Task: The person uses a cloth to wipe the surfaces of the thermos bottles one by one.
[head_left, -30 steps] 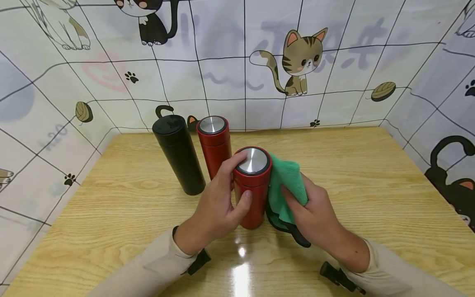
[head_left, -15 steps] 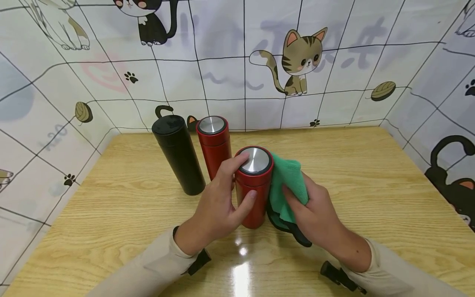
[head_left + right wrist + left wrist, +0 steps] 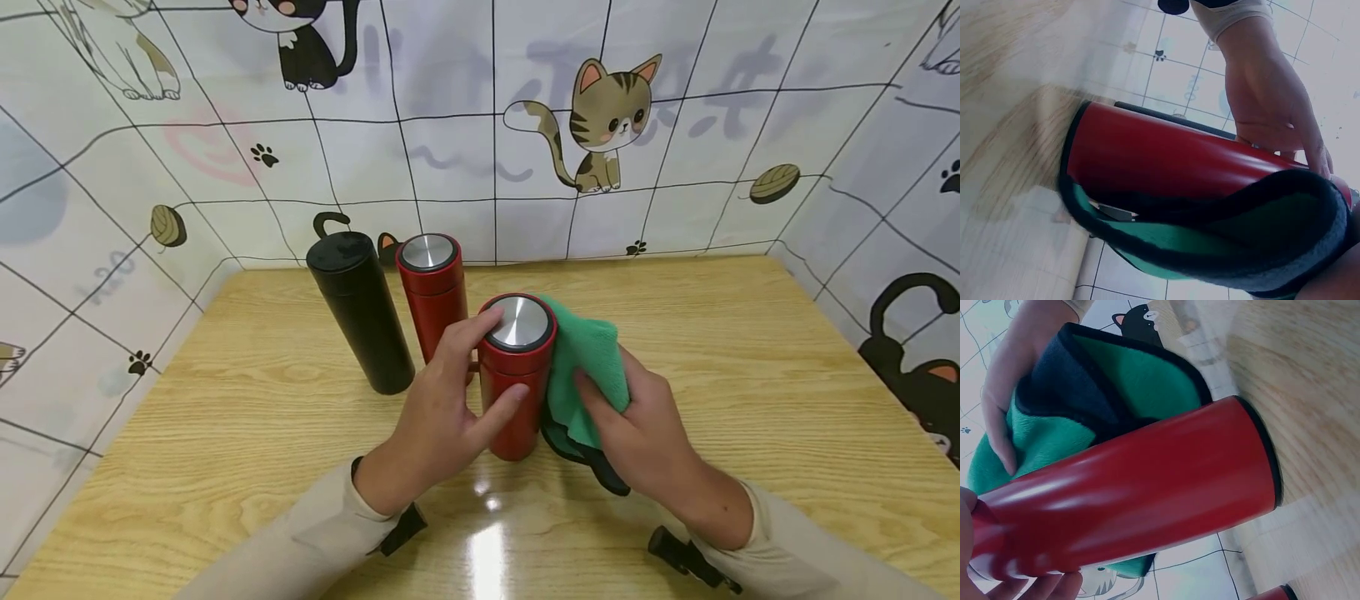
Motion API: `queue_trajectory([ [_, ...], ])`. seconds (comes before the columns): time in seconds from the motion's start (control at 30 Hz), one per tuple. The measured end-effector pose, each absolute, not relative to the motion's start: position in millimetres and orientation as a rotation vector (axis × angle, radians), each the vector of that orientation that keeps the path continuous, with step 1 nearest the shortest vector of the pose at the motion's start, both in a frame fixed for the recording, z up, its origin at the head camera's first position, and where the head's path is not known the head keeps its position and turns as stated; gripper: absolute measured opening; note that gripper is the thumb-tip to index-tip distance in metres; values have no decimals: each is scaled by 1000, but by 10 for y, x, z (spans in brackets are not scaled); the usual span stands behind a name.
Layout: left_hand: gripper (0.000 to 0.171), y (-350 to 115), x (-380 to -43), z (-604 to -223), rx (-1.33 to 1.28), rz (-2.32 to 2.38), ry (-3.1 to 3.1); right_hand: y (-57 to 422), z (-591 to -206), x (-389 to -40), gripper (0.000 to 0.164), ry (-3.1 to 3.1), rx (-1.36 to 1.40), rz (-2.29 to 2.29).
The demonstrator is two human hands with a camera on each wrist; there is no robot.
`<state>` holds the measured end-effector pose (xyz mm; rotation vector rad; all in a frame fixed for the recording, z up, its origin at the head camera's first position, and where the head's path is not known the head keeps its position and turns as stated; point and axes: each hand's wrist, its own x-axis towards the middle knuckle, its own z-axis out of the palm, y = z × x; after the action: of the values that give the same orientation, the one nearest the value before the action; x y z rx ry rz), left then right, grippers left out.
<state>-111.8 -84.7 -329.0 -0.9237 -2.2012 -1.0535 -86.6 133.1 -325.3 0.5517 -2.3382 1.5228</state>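
Observation:
A red thermos [image 3: 517,421] with a brushed silver lid stands upright on the table. My left hand [image 3: 435,429] grips it near the top, index finger at the lid's edge and thumb across the front; in the left wrist view several fingers curl under the thermos [image 3: 1129,487]. Pinched in my right hand [image 3: 652,437] is a green cloth [image 3: 588,362] with dark edging, laid along the thermos's right side. The cloth [image 3: 1210,237] hangs folded against the body in the right wrist view, its lower edge reaching near the base. The cloth hides part of my right fingers.
Behind my left hand stands a second red thermos [image 3: 433,304], partly covered by it. A black tumbler [image 3: 363,317] is to its left. A cat-patterned sheet [image 3: 450,158] rises at the table's back and sides. Light glares off the table [image 3: 300,467] in front.
The held thermos has shifted slightly to the right, its lid with it. My left thumb and the cloth in my right hand have moved a little the same way. The other bottles stay put.

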Motion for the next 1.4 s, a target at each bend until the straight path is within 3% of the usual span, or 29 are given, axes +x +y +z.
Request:
queue_trajectory([
  [0.73,85,-777,-1177,-3251,-828,-1072,-2246,1333,-3246,-878,39,-2338,546,1528],
  [1.4,85,-689,-1205,-3189,-860,-964,-2181,1354,-3251,-884,41,-2378,548,1515],
])
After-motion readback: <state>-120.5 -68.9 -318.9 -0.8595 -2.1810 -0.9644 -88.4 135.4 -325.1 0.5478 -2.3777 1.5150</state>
